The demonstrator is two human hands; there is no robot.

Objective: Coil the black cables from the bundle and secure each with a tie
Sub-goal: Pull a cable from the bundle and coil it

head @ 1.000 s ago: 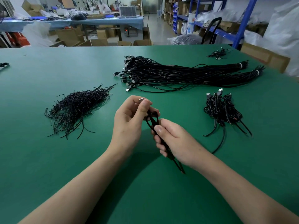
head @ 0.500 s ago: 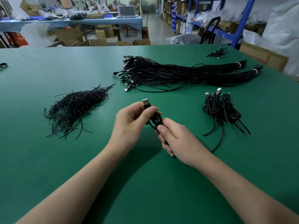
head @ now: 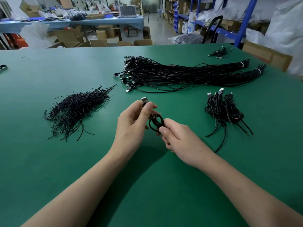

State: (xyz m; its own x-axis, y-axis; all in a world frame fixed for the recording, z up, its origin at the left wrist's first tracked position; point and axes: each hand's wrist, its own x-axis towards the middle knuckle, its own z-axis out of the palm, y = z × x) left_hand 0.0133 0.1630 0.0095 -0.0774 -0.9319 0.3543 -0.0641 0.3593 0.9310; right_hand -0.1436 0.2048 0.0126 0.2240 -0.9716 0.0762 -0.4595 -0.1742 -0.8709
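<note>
Where the green desk (head: 49, 161) stretches away from us, we see the long bundle of black cables (head: 180, 74) lying across its far middle, its plugs fanned out to the left and its thin ends bound by two white bands (head: 241, 64) on the right. Nearer us on the left lies a loose pile of short black ties (head: 77, 110). On the right, well apart from it, sits a small heap of coiled cables (head: 223, 110), plugs pointing away from us and loose tails trailing toward us. A smaller tangle of cable (head: 219, 52) rests near the far right edge, and beyond the desk stand cardboard boxes (head: 98, 42) and blue shelving (head: 246, 17). Between the ties and the coiled heap, above the desk's near middle, we hold one black cable (head: 156, 122) in both hands. Our left hand (head: 132, 126) pinches it just below its USB plug (head: 145, 101), thumb against curled fingers, the plug's metal end sticking up and away. Our right hand (head: 180, 141) is closed on the small loops of the coil, thumb on top. Its fingers hide the lower part of the loops, so we cannot tell how many turns there are.
</note>
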